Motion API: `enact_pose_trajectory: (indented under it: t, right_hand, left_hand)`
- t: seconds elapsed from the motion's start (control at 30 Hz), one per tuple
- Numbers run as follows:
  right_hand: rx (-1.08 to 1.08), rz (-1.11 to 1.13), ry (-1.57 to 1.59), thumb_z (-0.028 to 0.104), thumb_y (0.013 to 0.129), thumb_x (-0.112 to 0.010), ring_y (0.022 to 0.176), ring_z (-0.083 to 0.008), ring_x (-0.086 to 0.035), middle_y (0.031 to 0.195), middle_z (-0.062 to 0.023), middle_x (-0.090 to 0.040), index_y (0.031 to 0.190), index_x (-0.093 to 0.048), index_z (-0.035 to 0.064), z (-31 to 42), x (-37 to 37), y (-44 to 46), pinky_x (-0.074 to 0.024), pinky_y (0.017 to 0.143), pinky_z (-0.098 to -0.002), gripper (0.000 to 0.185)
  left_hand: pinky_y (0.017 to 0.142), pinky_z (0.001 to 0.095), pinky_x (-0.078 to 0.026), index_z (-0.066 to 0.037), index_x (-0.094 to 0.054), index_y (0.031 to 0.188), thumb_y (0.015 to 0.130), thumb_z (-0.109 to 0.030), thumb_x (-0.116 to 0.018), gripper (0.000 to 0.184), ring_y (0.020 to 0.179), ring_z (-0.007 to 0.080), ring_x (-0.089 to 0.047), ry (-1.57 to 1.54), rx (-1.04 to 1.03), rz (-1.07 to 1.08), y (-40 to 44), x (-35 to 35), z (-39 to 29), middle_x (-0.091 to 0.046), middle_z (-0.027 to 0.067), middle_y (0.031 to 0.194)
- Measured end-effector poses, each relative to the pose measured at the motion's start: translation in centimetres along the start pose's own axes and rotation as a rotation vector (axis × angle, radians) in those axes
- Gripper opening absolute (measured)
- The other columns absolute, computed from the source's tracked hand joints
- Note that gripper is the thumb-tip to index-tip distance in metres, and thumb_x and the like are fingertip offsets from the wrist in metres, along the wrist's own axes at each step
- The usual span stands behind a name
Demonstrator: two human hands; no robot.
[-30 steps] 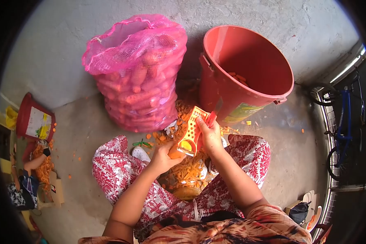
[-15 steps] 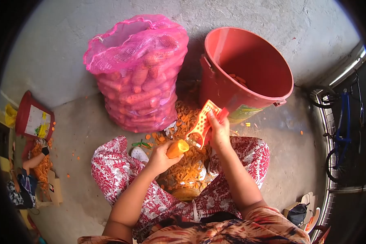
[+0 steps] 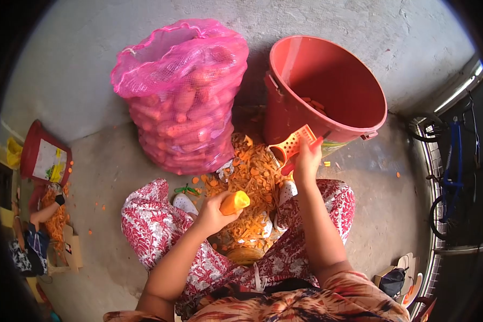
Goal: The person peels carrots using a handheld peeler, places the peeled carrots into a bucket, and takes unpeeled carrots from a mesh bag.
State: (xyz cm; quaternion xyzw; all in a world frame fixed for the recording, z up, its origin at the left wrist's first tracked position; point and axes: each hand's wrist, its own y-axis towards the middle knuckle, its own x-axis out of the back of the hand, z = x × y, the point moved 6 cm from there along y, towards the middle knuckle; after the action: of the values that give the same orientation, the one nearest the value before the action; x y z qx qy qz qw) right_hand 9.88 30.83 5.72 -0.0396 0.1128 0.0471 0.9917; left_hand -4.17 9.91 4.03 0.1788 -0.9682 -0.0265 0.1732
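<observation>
My left hand [image 3: 213,214] is closed around a peeled carrot [image 3: 235,203], its cut end pointing up and to the right. In my right hand [image 3: 307,163] is an orange peeler [image 3: 292,147] with a perforated handle, held apart from the carrot and close to the red bucket. A red handle-like piece also shows by the fingers of that hand; I cannot tell whether it belongs to the peeler. Below and between the hands lies a heap of carrot peelings [image 3: 255,185] with round cut slices among them.
A pink mesh sack [image 3: 185,107] full of carrots stands by the wall. The large red bucket [image 3: 327,86] has a few carrots inside. Green clippers [image 3: 187,190] lie near my left shoe. At far left, another person [image 3: 35,241] sits by a second bucket [image 3: 45,153]. A bicycle [image 3: 453,177] stands at right.
My right hand has moved right and away from the carrot with the peeler, which has turned. The carrot in my left hand has stayed almost in place.
</observation>
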Motion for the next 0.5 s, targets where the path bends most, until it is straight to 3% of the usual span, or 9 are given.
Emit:
enact_pose_trajectory:
  t: [0.03,0.17,0.27,0.3,0.5]
  right_hand:
    - [0.191,0.058,-0.057,0.010,0.082,-0.050,0.052,-0.0087,-0.049,0.072,-0.0014,-0.054,0.090,-0.046,0.0044,0.6,-0.4,0.0,-0.0428,0.047,-0.0225,0.011]
    - [0.088,0.177,0.083,0.012,0.083,-0.051,0.067,-0.0092,-0.052,0.081,-0.0034,-0.055,0.096,-0.046,0.0030,-0.2,-2.1,-2.8,-0.0447,0.058,-0.0224,0.016]
    - [0.005,0.259,0.007,0.010,0.083,-0.051,0.067,-0.0092,-0.053,0.082,-0.0035,-0.055,0.095,-0.046,0.0027,-0.1,-2.9,-4.7,-0.0448,0.060,-0.0228,0.015]
    - [0.008,0.265,0.096,0.011,0.083,-0.051,0.067,-0.0089,-0.052,0.081,-0.0032,-0.055,0.095,-0.046,0.0026,-0.2,-3.4,-5.3,-0.0443,0.061,-0.0226,0.015]
    - [0.102,0.374,-0.080,0.005,0.084,-0.048,0.062,-0.0057,-0.049,0.074,-0.0004,-0.052,0.096,-0.043,0.0022,-1.4,-4.6,-7.5,-0.0414,0.056,-0.0203,0.013]
  left_hand:
    - [0.064,0.0294,-0.045,0.000,-0.056,0.089,0.065,-0.015,-0.068,0.031,0.070,0.0236,-0.060,-0.005,0.033,0.007,0.0,0.0,0.4,-0.060,0.0134,0.076]
    - [0.068,0.0257,-0.045,0.003,-0.054,0.095,0.065,-0.012,-0.070,0.037,0.074,0.0139,-0.058,0.064,0.074,0.051,0.6,-0.2,0.7,-0.060,0.0087,0.080]
    - [0.067,0.0264,-0.045,0.003,-0.054,0.095,0.065,-0.012,-0.070,0.037,0.073,0.0145,-0.058,0.047,0.145,0.105,0.4,-0.9,1.6,-0.060,0.0088,0.079]
    - [0.067,0.0264,-0.045,0.003,-0.054,0.095,0.065,-0.012,-0.069,0.037,0.073,0.0144,-0.058,0.055,0.150,0.114,0.3,-1.0,1.5,-0.060,0.0089,0.079]
    - [0.068,0.0262,-0.045,0.003,-0.054,0.094,0.064,-0.011,-0.070,0.037,0.071,0.0127,-0.056,0.008,0.155,0.079,0.6,-0.6,0.6,-0.060,0.0083,0.079]
